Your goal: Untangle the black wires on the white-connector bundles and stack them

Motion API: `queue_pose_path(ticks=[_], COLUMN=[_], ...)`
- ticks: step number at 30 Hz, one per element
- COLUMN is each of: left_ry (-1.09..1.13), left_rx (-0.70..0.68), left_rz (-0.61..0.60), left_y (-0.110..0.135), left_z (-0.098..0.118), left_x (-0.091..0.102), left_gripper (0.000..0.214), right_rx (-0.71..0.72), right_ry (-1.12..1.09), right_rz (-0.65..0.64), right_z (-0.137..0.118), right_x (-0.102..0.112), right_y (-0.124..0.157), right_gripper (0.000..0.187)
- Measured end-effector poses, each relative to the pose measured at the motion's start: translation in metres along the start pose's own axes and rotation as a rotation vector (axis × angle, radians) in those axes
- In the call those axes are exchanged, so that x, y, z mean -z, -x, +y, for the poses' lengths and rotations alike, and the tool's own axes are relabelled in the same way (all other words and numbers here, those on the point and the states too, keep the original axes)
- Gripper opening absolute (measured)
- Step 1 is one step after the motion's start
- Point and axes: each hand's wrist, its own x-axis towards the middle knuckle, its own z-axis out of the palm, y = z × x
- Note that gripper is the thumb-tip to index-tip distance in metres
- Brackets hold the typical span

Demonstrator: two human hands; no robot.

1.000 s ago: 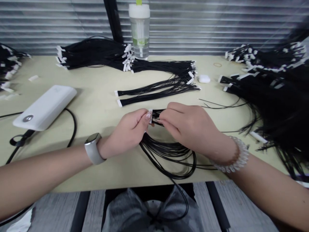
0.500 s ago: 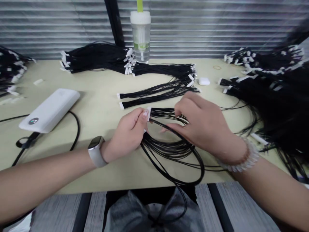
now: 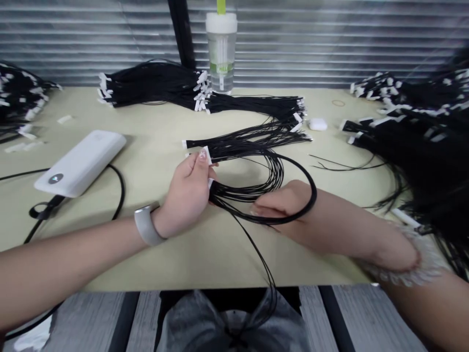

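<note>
My left hand (image 3: 186, 195) pinches the white connector (image 3: 206, 155) at one end of a black wire bundle (image 3: 278, 171). The bundle curves out to the right in a wide loop and comes back to my left palm. My right hand (image 3: 293, 205) reaches through that loop, fingers pressed together on the lower strands, and the thick outer wire lies across its back. Some loose strands hang over the table's (image 3: 154, 254) front edge toward my lap. A watch sits on my left wrist and a beaded band on my right.
Finished black harnesses (image 3: 256, 137) lie just beyond the loop. Big piles of harnesses sit at the back (image 3: 154, 85), right (image 3: 421, 146) and far left (image 3: 18, 102). A white power bank (image 3: 80, 163) with its black cable (image 3: 119, 188), a water bottle (image 3: 221, 49) and an earbud case (image 3: 318, 124) are also here.
My right hand slid away from the connector along the wires, down and right, and now sits inside the opened loop. My left hand lifted the connector slightly toward the far harnesses.
</note>
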Motion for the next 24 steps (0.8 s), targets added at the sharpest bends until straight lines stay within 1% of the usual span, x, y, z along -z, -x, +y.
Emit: queue_pose_path(ticks=[2, 3, 8, 13, 17, 22, 24], left_ry=[-0.073, -0.105, -0.174, -0.195, -0.204, -0.192, -0.195], left_rx=[-0.04, -0.064, -0.132, -0.17, -0.215, -0.231, -0.238], left_rz=[-0.012, -0.019, -0.054, -0.061, -0.045, -0.081, -0.088], left_y=[0.002, 0.003, 0.008, 0.008, 0.008, 0.011, 0.011], left_z=[0.003, 0.004, 0.009, 0.01, 0.009, 0.009, 0.009], left_x=[0.001, 0.001, 0.002, 0.002, 0.001, 0.001, 0.001], left_gripper=[0.041, 0.042, 0.04, 0.039, 0.038, 0.036, 0.035], right_rx=[-0.004, -0.015, -0.04, -0.038, -0.034, -0.119, -0.125], right_ry=[-0.089, -0.118, -0.17, -0.227, -0.26, -0.251, -0.256], right_rz=[-0.223, -0.274, -0.3, -0.29, -0.31, -0.322, -0.305], right_z=[-0.002, -0.002, -0.003, -0.003, -0.004, -0.009, -0.011], right_x=[-0.009, -0.013, -0.029, -0.03, -0.03, -0.032, -0.035], right_y=[-0.004, -0.007, -0.012, -0.009, -0.011, -0.011, -0.01], right_gripper=[0.029, 0.029, 0.027, 0.026, 0.024, 0.035, 0.036])
